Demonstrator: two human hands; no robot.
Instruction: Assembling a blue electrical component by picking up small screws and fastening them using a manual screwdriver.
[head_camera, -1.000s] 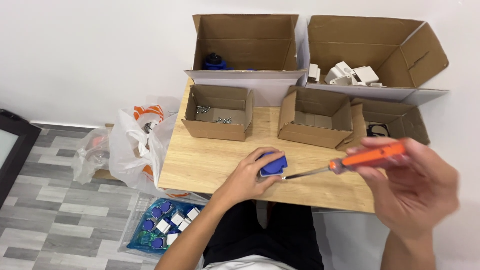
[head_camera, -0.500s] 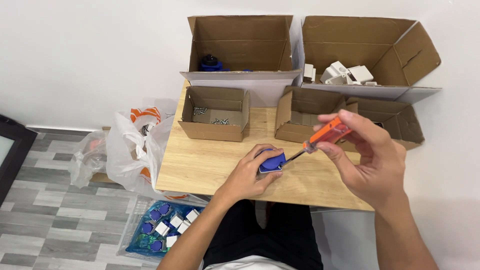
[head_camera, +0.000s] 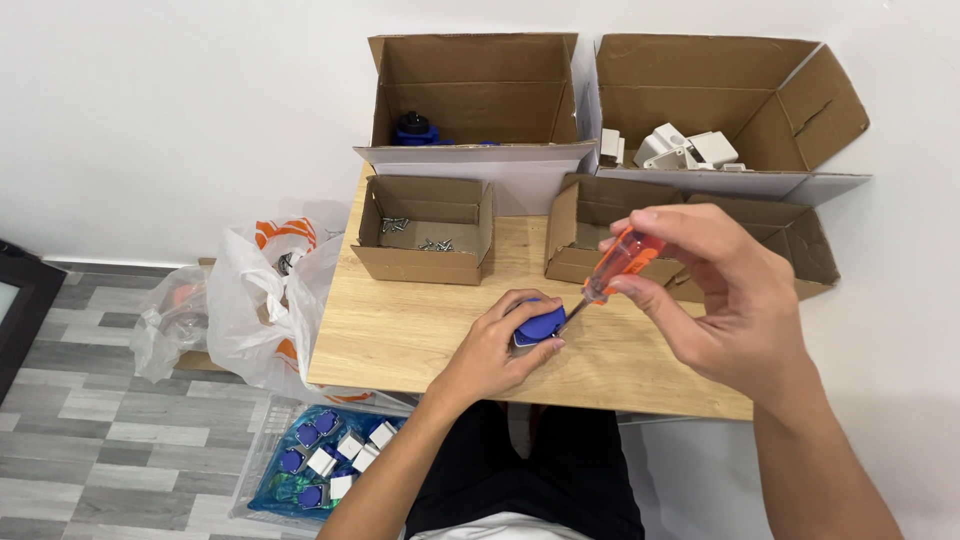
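Fingers of the left hand (head_camera: 500, 345) are pressing a blue part (head_camera: 538, 322) onto the wooden table (head_camera: 400, 330), closed over it. Right hand (head_camera: 725, 290) is pinching an orange screwdriver (head_camera: 618, 264), its shaft slanting down-left so the tip is meeting the part. Small box of screws (head_camera: 425, 230) is sitting beyond; bare tabletop is lying leftward.

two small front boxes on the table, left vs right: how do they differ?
The left small box has loose screws on its floor and stands in full view. The right small box shows no contents from here, and the right hand with the orange screwdriver partly covers it. Both are open brown cardboard.
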